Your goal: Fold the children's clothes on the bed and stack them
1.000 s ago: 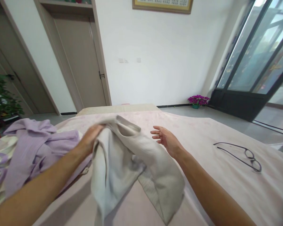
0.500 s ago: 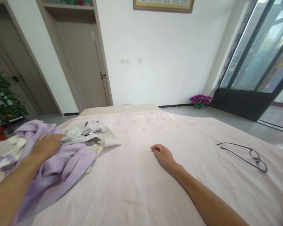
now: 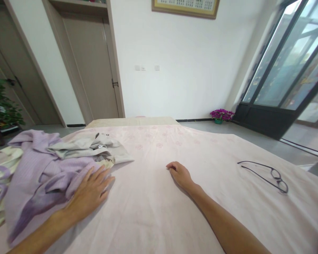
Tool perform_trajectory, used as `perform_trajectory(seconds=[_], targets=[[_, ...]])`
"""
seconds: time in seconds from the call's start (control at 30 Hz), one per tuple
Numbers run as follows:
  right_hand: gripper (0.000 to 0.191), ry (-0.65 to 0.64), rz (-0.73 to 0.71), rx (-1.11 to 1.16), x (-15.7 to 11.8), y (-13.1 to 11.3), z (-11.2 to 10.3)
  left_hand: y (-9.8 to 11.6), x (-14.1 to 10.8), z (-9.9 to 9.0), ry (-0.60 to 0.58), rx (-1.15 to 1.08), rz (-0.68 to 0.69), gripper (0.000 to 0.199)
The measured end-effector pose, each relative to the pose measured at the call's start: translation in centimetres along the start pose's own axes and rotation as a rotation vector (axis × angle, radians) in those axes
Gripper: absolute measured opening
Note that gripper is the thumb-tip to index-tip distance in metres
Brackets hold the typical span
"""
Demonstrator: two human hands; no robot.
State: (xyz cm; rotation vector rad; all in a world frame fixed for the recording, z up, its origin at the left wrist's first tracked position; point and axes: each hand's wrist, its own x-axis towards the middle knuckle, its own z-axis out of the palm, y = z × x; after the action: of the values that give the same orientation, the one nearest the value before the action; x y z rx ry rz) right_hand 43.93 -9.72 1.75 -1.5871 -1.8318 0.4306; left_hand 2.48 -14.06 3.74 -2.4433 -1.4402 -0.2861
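My left hand [image 3: 91, 190] lies with its fingers spread over the right edge of a crumpled purple knit garment [image 3: 34, 169]. A light grey garment [image 3: 82, 146] lies behind and partly on the purple one, its pointed end toward the middle. Cream cloth with purple trim [image 3: 1, 183] shows at the far left. Near the middle, my right hand [image 3: 179, 173] rests on the pale pink sheet [image 3: 148, 211] with its fingers curled together and nothing visible in them.
Black-framed glasses [image 3: 267, 174] lie unfolded on the sheet to the right. Beyond the sheet is a beige surface [image 3: 132, 122]. A potted purple plant [image 3: 222, 115] stands on the floor at the back, a leafy green plant [image 3: 2, 106] at the left.
My left hand has moved right and nearer, off the upper left of the purple garment, and its fingers have spread. The view has shifted slightly; my right hand keeps its pose.
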Motion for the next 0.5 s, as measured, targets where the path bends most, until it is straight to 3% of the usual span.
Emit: perform_trajectory(seconds=[0.07, 0.13, 0.27, 0.37, 0.5], targets=[[0.026, 0.012, -0.019, -0.011, -0.1, 0.0, 0.0, -0.8, -0.6, 1.3, 0.004, -0.010, -0.053, 0.041], [0.026, 0.014, -0.037, -0.020, -0.3, 0.0, 0.0, -2.9, -0.5, 2.0, 0.047, 0.016, -0.148, 0.041], [0.027, 0.010, -0.049, -0.034, -0.5, 0.0, -0.1, -6.6, 1.0, 2.1, 0.117, 0.084, -0.263, 0.041], [0.027, 0.002, -0.065, -0.047, -0.6, -0.1, -0.2, -6.9, 2.3, 2.0, 0.136, 0.109, -0.320, 0.042], [0.027, -0.002, -0.088, -0.054, -0.6, 0.0, -0.2, -5.6, 3.4, 2.4, 0.157, 0.098, -0.427, 0.041]])
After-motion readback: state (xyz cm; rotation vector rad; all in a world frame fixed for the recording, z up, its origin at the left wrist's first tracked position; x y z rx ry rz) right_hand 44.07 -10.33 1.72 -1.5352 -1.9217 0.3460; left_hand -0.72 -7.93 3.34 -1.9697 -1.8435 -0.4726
